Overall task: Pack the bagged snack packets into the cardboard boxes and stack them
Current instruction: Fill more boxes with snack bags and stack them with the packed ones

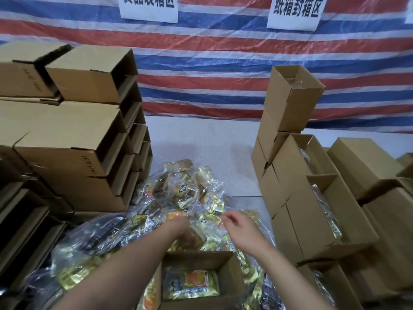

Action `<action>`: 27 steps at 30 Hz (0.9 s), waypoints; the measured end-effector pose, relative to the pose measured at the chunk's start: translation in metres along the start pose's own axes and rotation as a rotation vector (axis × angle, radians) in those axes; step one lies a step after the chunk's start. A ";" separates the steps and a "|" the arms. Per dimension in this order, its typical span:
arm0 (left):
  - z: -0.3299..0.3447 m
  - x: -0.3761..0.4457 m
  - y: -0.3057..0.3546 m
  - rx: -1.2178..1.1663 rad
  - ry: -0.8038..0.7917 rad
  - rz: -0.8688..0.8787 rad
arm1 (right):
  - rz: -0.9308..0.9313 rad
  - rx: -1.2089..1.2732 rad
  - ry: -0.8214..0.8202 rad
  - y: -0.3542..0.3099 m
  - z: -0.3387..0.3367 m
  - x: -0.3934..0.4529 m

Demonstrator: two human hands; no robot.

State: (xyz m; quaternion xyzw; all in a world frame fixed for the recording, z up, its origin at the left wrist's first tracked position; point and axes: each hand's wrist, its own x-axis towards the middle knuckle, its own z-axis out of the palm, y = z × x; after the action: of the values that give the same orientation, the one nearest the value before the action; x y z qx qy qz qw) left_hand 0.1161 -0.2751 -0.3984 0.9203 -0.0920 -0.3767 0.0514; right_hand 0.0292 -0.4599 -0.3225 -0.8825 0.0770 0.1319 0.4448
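Both hands are extended into the heap of bagged snack packets (178,198) at 12 o'clock of the open box (232,278). The left hand (187,233) is buried among the packets, apparently closing on one; its grip cannot be told for certain. The right hand (239,227) is held loosely curled just above the heap, thumb and forefinger near together, nothing clearly pinched.

One packet (190,285) is already laid flat in the open box at 6 o'clock. Empty boxes (73,139) are stacked at 9 o'clock; filled boxes (321,211) are stacked at 3 o'clock.

Step judged in hand: filling, early stage. Next move calls for a packet to be lifted clear of the tangled wrappers and laid flat on the first.
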 end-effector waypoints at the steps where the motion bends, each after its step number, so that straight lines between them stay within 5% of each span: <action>1: 0.005 0.006 -0.001 -0.005 -0.007 -0.006 | 0.003 0.019 0.005 0.001 -0.001 -0.001; 15: 0.022 0.018 -0.016 -0.043 -0.056 -0.061 | 0.112 0.078 -0.019 0.010 0.020 -0.004; 21: 0.012 -0.003 -0.033 -0.348 0.120 -0.012 | 0.116 0.088 -0.010 -0.003 0.021 0.000; 27: -0.071 -0.052 -0.041 -0.918 0.375 0.060 | 0.070 0.213 0.031 -0.044 0.013 0.006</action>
State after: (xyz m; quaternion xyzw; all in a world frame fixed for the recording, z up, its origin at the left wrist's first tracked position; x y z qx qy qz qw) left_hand 0.1344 -0.2221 -0.3191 0.8517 0.0677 -0.2047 0.4776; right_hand 0.0442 -0.4232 -0.2982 -0.8289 0.1284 0.1247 0.5301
